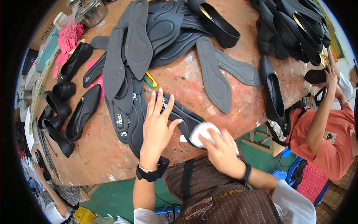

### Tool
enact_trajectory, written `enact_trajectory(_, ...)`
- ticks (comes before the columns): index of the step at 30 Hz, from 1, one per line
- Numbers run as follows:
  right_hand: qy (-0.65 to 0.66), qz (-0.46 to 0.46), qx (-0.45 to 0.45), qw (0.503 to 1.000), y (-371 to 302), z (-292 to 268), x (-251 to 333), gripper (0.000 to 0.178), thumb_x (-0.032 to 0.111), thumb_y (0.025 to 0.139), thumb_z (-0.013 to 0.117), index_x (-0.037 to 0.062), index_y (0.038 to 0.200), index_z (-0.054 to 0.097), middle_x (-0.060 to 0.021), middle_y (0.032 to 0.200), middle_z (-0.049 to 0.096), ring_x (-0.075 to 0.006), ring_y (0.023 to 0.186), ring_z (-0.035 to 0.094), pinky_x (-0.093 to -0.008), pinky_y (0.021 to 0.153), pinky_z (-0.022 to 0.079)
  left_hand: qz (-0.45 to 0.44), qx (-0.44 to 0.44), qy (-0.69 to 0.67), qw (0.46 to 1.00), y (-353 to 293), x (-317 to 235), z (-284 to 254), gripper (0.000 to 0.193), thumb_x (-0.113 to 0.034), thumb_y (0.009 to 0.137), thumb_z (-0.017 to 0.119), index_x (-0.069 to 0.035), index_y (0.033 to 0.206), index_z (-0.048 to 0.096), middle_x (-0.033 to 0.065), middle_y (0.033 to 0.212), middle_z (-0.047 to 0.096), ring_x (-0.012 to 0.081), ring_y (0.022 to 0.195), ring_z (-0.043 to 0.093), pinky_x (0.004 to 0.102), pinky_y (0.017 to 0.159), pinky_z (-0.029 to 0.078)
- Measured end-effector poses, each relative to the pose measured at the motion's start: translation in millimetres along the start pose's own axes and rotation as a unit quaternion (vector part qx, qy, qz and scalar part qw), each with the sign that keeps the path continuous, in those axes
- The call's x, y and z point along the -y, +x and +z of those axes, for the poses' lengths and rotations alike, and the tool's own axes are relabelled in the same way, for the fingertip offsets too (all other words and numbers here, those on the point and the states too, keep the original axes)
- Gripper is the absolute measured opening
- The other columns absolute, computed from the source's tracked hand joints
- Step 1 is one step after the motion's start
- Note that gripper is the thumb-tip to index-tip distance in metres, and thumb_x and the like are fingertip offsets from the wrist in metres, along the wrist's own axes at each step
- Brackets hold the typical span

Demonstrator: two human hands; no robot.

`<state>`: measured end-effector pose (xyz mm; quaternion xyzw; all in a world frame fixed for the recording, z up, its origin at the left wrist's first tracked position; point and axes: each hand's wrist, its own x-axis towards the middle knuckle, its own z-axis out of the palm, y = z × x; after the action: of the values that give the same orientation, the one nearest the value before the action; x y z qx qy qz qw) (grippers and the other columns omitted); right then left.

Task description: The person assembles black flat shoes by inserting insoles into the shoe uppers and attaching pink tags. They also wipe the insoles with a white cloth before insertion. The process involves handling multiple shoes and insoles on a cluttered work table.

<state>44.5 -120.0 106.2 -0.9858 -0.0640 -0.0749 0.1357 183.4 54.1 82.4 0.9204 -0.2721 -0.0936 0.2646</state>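
Note:
My left hand lies flat with its fingers spread, its fingertips on the upper part of a black insole near the table's front edge. In my right hand is a white wad of cloth or padding, pressed against the right end of that insole; both are smeared by motion. Beside my left hand, more black insoles with white print lie stacked. Beyond them is a heap of dark grey insoles, partly covering one another. A small yellow-and-green cutter sits just past my left fingertips.
Black pumps stand at the left, with more heaped at the far right. Two loose grey insoles lie right of centre, near a single shoe. Pink tags and a glass jar occupy the far left. A co-worker handles a dark piece at right.

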Motion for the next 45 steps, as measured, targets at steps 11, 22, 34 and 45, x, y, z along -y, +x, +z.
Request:
enact_trajectory(11, -0.030, 0.034, -0.010, 0.999, -17, 8, -2, 0.052, 0.009, 0.070, 0.066, 0.0108, 0.122, 0.065, -0.0151, 0.115, 0.058, -0.0310, 0.092, 0.055, -0.0381, 0.072, 0.049, -0.014, 0.016, -0.025, 0.999, 3, 0, -4, 0.073, -0.017, 0.075, 0.082, -0.011, 0.143, 0.054, 0.0163, 0.160, 0.032, 0.0362, 0.147, 0.029, 0.0433, 0.115, 0.035)
enact_trajectory(22, -0.058, 0.067, 0.020, 0.996, -27, 3, 2, 0.052, 0.009, 0.069, 0.066, 0.0086, 0.121, 0.067, -0.0150, 0.114, 0.058, -0.0285, 0.091, 0.055, -0.0355, 0.073, 0.049, -0.012, 0.013, -0.032, 0.999, 4, 0, -4, 0.074, -0.017, 0.075, 0.082, -0.011, 0.144, 0.053, 0.0142, 0.161, 0.031, 0.0352, 0.148, 0.028, 0.0430, 0.117, 0.034)
enact_trajectory(34, -0.095, 0.069, 0.056, 0.991, -26, 7, -6, 0.046, 0.011, 0.077, 0.060, 0.0037, 0.122, 0.065, -0.0180, 0.113, 0.058, -0.0294, 0.092, 0.055, -0.0351, 0.072, 0.047, -0.006, 0.003, -0.039, 0.999, 4, 0, -3, 0.074, -0.016, 0.074, 0.083, -0.010, 0.142, 0.055, 0.0165, 0.160, 0.032, 0.0374, 0.146, 0.031, 0.0434, 0.115, 0.035)
enact_trajectory(45, -0.072, 0.060, 0.038, 0.995, -1, 6, -1, 0.042, 0.014, 0.079, 0.059, 0.0034, 0.119, 0.067, -0.0172, 0.115, 0.059, -0.0274, 0.092, 0.056, -0.0344, 0.073, 0.047, -0.001, -0.005, -0.028, 1.000, 8, 0, -3, 0.075, -0.014, 0.071, 0.085, -0.011, 0.140, 0.057, 0.0156, 0.159, 0.035, 0.0371, 0.146, 0.032, 0.0435, 0.115, 0.035)
